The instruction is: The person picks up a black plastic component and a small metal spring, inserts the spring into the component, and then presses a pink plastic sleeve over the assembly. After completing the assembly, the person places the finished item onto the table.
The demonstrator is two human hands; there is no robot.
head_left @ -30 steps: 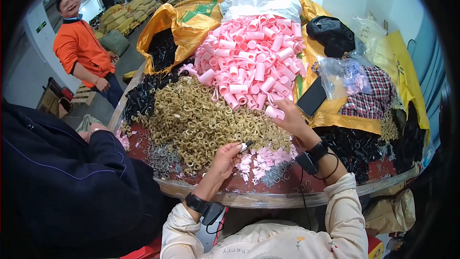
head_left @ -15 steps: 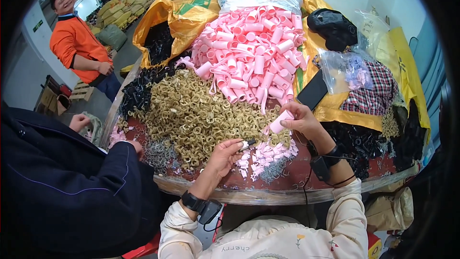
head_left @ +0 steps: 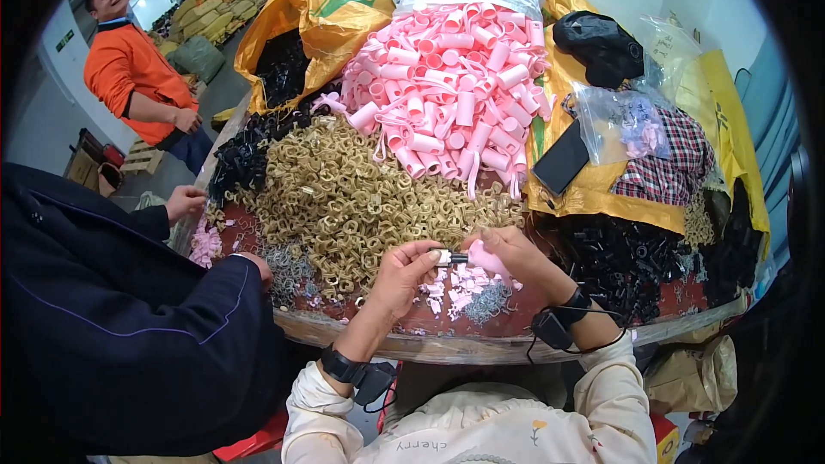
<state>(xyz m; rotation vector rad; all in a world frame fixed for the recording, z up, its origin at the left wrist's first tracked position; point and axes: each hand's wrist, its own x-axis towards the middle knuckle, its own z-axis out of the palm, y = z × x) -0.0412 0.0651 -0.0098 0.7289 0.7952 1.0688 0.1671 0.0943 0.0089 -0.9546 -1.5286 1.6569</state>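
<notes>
My left hand [head_left: 400, 282] pinches a small black-and-white cylindrical part [head_left: 454, 258] between thumb and fingers. Closed round a pink plastic tube [head_left: 487, 260] is my right hand [head_left: 519, 256], which hides much of it. The black end of the part meets or nearly touches the tube's left end; I cannot tell whether it is inside. Below both hands lie small pink pieces [head_left: 464, 288] and a heap of grey metal bits [head_left: 488, 302]. Gold-coloured rings [head_left: 335, 202] are heaped beyond my left hand, and more pink tubes with straps [head_left: 455, 94] are piled farther back.
Black parts [head_left: 627, 262] and a dark phone [head_left: 560, 160] lie to the right, near a checked cloth [head_left: 662, 163]. An open yellow sack [head_left: 322, 43] stands at the back left. One person in a dark jacket [head_left: 129, 292] works close on my left; another in orange [head_left: 133, 77] stands beyond.
My right hand has moved down and left, bringing the pink tube up to the black-and-white part. My left hand has risen slightly. The neighbour's far hand has moved right.
</notes>
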